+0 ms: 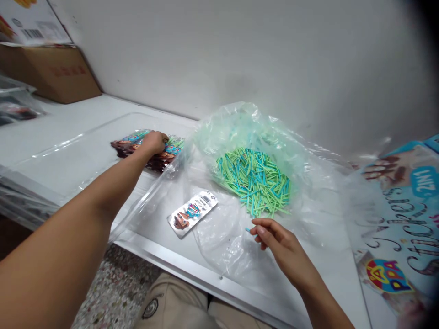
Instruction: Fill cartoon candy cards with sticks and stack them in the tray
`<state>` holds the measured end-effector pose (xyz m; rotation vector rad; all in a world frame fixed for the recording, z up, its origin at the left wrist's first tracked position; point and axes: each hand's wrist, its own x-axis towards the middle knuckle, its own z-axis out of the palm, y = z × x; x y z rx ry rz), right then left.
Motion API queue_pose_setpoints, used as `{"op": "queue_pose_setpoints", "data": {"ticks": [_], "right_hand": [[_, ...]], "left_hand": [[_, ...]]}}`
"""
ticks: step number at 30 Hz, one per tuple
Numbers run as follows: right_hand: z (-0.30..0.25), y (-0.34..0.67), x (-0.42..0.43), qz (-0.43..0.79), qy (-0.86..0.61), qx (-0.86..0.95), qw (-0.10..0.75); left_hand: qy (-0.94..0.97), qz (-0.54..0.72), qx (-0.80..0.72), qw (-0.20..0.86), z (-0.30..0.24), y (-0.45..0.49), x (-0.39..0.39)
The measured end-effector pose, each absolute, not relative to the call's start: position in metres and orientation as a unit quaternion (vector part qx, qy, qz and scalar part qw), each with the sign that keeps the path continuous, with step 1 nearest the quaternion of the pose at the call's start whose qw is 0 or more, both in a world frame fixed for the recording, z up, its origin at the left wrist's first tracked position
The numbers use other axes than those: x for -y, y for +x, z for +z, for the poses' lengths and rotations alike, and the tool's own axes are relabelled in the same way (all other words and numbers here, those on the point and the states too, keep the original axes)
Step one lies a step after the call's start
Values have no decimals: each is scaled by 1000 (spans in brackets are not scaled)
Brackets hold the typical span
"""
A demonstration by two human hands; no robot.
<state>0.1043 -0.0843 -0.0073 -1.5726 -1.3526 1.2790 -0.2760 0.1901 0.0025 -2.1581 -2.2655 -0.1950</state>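
My left hand reaches to the far left part of the table, fingers curled down on a pile of small printed packets. Whatever lies under its fingertips is hidden. Between thumb and fingers, my right hand pinches a short blue stick. A single silver packet with a cartoon face and a barcode lies flat between the two hands. Just beyond my right hand, a heap of thin green and blue sticks spills from a clear plastic bag.
Clear plastic sheeting covers part of the white table. A cardboard box stands at the back left beside a bagged item. On the right is a printed blue carton. A white wall rises behind.
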Motion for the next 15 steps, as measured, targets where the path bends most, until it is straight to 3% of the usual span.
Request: {"op": "queue_pose_setpoints", "data": {"ticks": [6,12,15], "right_hand": [[-12,105,90,484,-609,531,336],[-20,111,95,419,-637,562,320],[-27,120,94,361,-659,593,288]], "left_hand": [[-715,-48,698,16,14,-273,-187],[-711,-163,680,75,72,-229,-147],[-784,-221,579,-42,85,-177,-84]]}}
